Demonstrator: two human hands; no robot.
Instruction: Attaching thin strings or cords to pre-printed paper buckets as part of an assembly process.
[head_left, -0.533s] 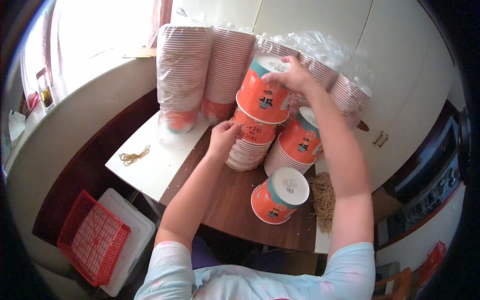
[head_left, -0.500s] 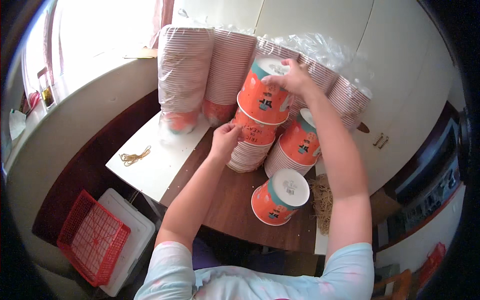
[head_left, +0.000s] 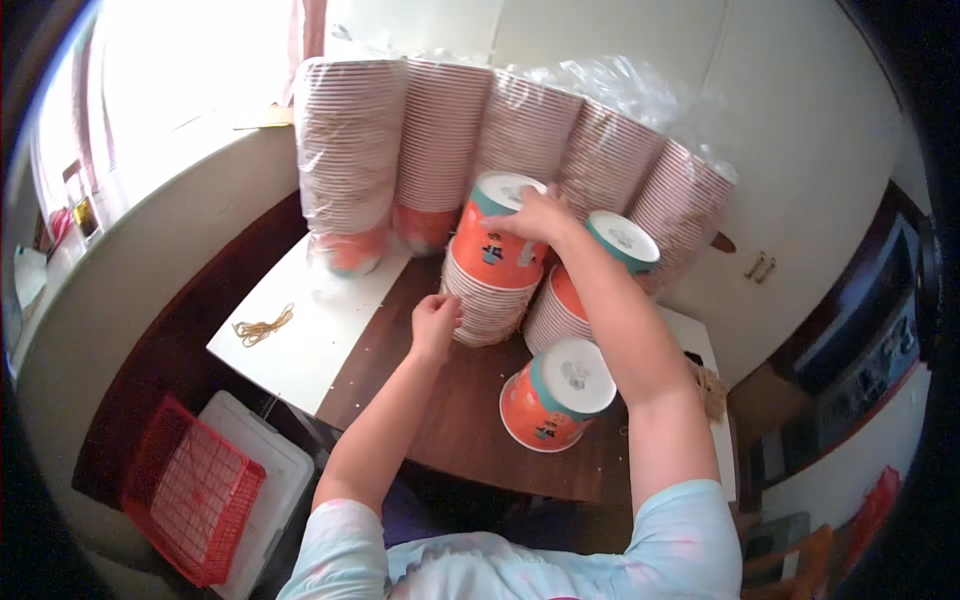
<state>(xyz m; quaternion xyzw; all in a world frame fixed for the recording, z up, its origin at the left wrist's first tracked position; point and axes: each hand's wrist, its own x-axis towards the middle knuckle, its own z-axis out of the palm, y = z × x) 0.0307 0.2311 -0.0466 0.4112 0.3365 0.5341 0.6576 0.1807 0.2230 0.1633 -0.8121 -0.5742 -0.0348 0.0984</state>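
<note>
My right hand (head_left: 540,217) grips the base rim of an orange paper bucket (head_left: 495,255) with a teal band and white bottom. That bucket sits upside down on top of a stack of nested paper buckets (head_left: 487,308), whose white rims show. My left hand (head_left: 436,324) is closed beside the left side of this stack; what its fingers hold, if anything, is hidden. To the right, partly behind my right forearm, stands a second inverted stack, topped by a bucket (head_left: 624,238). Nearer me a single inverted bucket (head_left: 560,395) rests on the brown tabletop (head_left: 400,400).
Several tall bucket stacks (head_left: 350,150) in clear plastic line the back. Rubber bands (head_left: 264,325) lie on the white board (head_left: 290,365) at left, with another bundle (head_left: 712,395) at right. Below left, a red basket (head_left: 195,490) rests on a white lid (head_left: 285,470).
My right hand has come down with the upper bucket, which now sits lower over the stack and covers the orange wall below it. My left hand has moved slightly down and left.
</note>
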